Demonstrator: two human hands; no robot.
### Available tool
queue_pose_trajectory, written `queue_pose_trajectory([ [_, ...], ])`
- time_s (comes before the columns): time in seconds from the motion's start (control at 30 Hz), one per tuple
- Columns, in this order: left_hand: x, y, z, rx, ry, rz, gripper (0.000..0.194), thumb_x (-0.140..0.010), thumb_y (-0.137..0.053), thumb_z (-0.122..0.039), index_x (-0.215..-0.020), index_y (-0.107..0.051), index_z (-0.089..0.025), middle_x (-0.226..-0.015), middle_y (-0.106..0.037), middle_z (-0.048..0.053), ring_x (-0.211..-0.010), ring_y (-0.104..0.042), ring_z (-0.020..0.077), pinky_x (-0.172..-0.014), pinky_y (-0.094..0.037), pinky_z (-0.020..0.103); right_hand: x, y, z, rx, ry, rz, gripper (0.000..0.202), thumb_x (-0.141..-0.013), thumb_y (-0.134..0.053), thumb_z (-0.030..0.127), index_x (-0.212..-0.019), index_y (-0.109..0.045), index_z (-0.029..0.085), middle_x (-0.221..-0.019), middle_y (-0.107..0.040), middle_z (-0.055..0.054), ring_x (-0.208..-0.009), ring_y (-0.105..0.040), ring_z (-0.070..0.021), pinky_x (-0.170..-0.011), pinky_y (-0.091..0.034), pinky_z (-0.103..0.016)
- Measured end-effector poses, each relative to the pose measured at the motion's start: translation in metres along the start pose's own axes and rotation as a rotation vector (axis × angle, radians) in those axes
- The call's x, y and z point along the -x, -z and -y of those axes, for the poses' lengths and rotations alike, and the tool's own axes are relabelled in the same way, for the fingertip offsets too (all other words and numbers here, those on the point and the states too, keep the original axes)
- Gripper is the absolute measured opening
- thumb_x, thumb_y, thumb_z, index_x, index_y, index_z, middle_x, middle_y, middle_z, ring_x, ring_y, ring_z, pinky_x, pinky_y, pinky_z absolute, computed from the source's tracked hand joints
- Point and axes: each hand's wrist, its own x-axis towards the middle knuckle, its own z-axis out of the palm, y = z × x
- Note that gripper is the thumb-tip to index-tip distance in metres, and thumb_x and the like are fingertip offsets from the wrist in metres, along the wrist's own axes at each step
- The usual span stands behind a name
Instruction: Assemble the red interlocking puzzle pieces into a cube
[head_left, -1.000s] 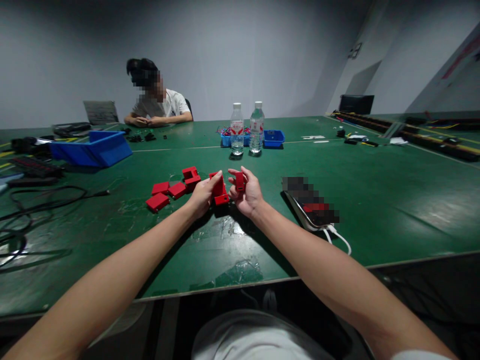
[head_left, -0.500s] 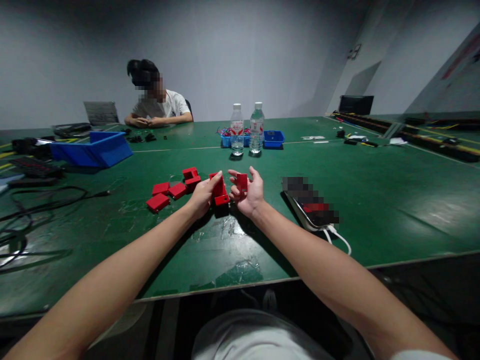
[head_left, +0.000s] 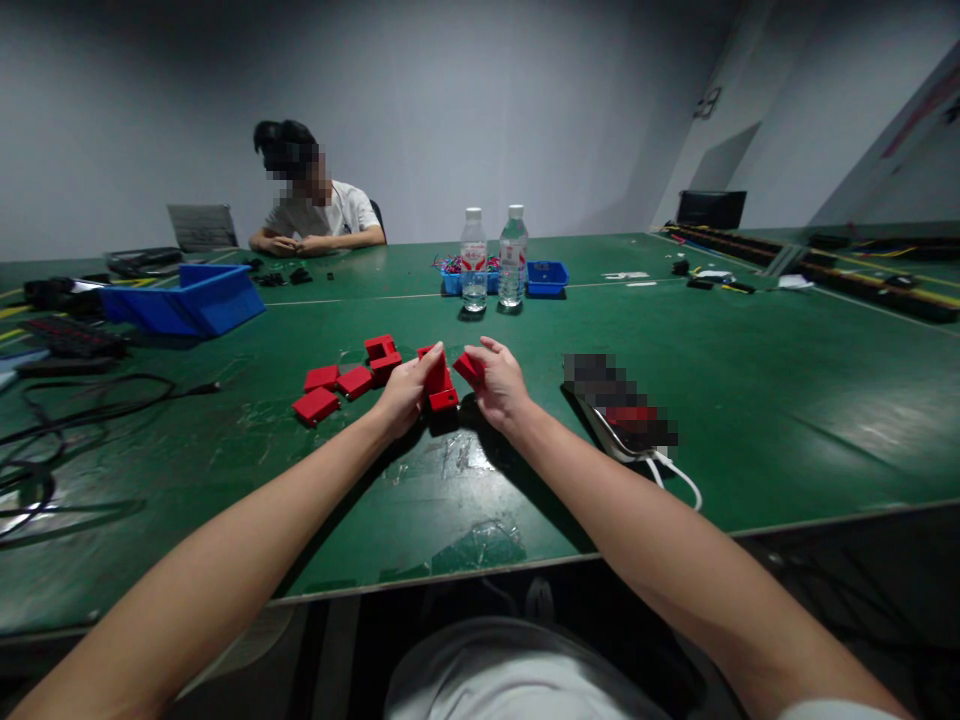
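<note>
Red frame (head_left: 441,389), where was it?

In your left hand (head_left: 403,393), over the table (head_left: 720,400), straight ahead of you. It looked tilted, end face with the small dark hole toward you. Shadow underneath, so probably lifted, not resting.

Left fingers?

Your thumb lay along the top, pinching the frame against fingers hidden below. Couldn't tell how those sat.

And the right hand (head_left: 501,383)?

You had a small red block (head_left: 469,369) pinched at the tips, thumb against fingers. One upper finger stood loose, off the block. Exact contact points too small to tell.

Touching the frame?

No. Just beside it, clear gap between. The block was tilted, your two hands facing each other.

Step in hand, then?

My read: you were handling the two side by side, one per hand, not joined.

What did the next move call for?

Judgement only: a steady left pinch, and a right pinch firm enough that the block couldn't twist. Your left thumb sat close to the gap, so it was worth watching.

Nearby stuff?

More red pieces (head_left: 321,377) lay on the table left of your left hand. Phone (head_left: 611,400) to the right of your right hand, well apart.
</note>
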Motion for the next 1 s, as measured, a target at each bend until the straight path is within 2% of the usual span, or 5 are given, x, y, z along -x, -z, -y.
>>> queue_pose_trajectory([
  [0.1,-0.001,0.001,0.001,0.013,-0.009,-0.009,0.041,-0.067,-0.086,-0.047,-0.075,-0.066,-0.012,-0.062,-0.064,-0.001,-0.052,-0.056,0.0102,-0.056,-0.044,0.024,-0.003,0.003,-0.006,0.090,0.196,-0.019,0.058,-0.052,-0.087,0.015,-0.100,-0.055,0.022,-0.078,-0.065,0.005,-0.069,-0.065,-0.0116,-0.066,-0.055,-0.024],
  [0.2,-0.002,0.001,0.002,0.012,-0.015,-0.026,0.042,-0.067,-0.086,-0.048,-0.075,-0.065,-0.013,-0.062,-0.064,-0.001,-0.052,-0.056,0.0099,-0.054,-0.044,0.024,-0.004,0.007,-0.008,0.199,0.264,-0.003,0.055,-0.045,-0.092,0.022,-0.090,-0.060,0.018,-0.079,-0.068,0.002,-0.072,-0.066,-0.0129,-0.067,-0.055,-0.025],
  [0.5,-0.005,0.003,0.001,0.049,-0.017,-0.087,0.049,-0.078,-0.072,-0.063,-0.086,-0.061,-0.016,-0.068,-0.068,0.002,-0.052,-0.065,0.0136,-0.052,-0.052,0.024,0.003,0.006,-0.006,0.339,0.407,0.178,0.029,-0.054,-0.086,0.018,-0.071,-0.063,0.019,-0.067,-0.067,0.004,-0.064,-0.062,-0.0097,-0.061,-0.050,-0.020],
  [0.8,-0.005,0.003,0.000,0.088,0.006,-0.044,0.058,-0.079,-0.061,-0.074,-0.087,-0.064,-0.017,-0.066,-0.070,0.005,-0.061,-0.071,0.0194,-0.059,-0.057,0.028,0.016,0.005,0.003,0.424,0.418,0.238,0.031,-0.064,-0.085,0.032,-0.090,-0.070,0.024,-0.075,-0.065,0.003,-0.064,-0.058,-0.0120,-0.055,-0.047,-0.022],
  [1.0,-0.001,-0.003,-0.006,0.220,0.047,0.001,0.042,-0.096,-0.048,-0.055,-0.084,-0.064,-0.017,-0.065,-0.070,0.002,-0.069,-0.073,0.0196,-0.068,-0.059,0.030,0.020,0.005,0.010,0.564,0.578,0.216,0.043,-0.057,-0.089,0.024,-0.092,-0.063,0.026,-0.082,-0.063,0.002,-0.078,-0.060,-0.0159,-0.073,-0.048,-0.027],
])
